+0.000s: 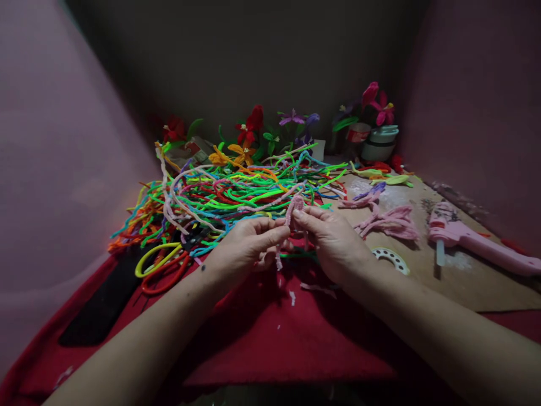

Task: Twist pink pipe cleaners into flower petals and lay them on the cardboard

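Observation:
Between my two hands is a pink pipe cleaner (297,202), bent into a narrow loop with its ends hanging below. My left hand (257,241) pinches its left side, thumb against fingers. On the other side my right hand (327,237) grips the loop between thumb and forefinger. Behind them spreads a large tangled heap of pipe cleaners (236,189) in green, pink, blue, red and orange. Several finished-looking pink petal shapes (395,223) lie to the right of my right hand. Small pink scraps (318,288) rest on the red cloth (270,338) below.
Scissors with yellow and red handles (167,270) lie at left, beside a flat black object (101,299). At right, a pink glue gun (469,234) and a white ring with holes (391,259) rest on cardboard (477,293). Pipe-cleaner flowers (251,127) and a lidded jar (380,144) stand behind.

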